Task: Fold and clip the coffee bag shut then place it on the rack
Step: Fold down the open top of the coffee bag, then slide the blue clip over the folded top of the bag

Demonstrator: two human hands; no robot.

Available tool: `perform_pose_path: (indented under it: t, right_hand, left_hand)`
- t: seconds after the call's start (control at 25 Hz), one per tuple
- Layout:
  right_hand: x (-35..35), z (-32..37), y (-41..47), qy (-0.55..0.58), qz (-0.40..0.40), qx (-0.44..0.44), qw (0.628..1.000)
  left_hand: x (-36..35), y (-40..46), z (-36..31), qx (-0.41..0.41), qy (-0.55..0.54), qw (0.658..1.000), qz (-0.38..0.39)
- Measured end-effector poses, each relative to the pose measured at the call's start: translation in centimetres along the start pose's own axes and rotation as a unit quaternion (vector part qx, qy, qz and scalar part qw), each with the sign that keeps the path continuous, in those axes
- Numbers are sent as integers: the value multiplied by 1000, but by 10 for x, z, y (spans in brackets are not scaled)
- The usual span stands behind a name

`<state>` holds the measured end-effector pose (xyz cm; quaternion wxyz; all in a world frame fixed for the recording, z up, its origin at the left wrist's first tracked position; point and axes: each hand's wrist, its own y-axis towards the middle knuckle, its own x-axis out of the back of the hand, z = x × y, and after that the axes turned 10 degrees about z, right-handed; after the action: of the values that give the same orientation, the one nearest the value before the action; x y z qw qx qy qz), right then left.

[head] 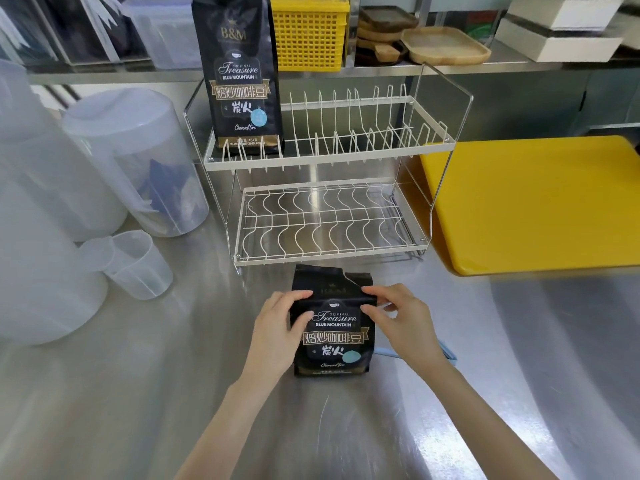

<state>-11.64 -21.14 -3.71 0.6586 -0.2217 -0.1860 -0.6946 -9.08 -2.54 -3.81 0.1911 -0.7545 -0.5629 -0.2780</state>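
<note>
The coffee bag (333,327), pinched at its fold by the left hand (277,327) and right hand (398,320), is risking springing open before the blue clip (446,353) is reached.

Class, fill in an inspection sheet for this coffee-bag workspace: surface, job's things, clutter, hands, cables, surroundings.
Surface: steel counter, bare in front.
Job's things: bag upright, top bent back, torn edge; blue clip behind right wrist; rack holds a second bag on its upper tier.
Clutter: clear jugs, cup, yellow board.
Hands: left hand and right hand both grip the bag's fold.
Cables: nothing seen.
Surroundings: shelf with yellow basket, wooden trays.
</note>
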Motion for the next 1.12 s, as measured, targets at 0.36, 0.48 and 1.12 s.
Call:
perform_pose_path:
  t: [0.36,0.48,1.12]
  right_hand:
    - [8,-9,3,-138,8,79,987]
    - [10,-9,2,-126,28,78,989]
    - [38,-78,-29,-130,53,-57,988]
  left_hand:
    - [7,4,3,-4,61,998,-8]
    - [8,2,1,-8,12,999,31]
    - [6,-2,7,17,-69,996,60]
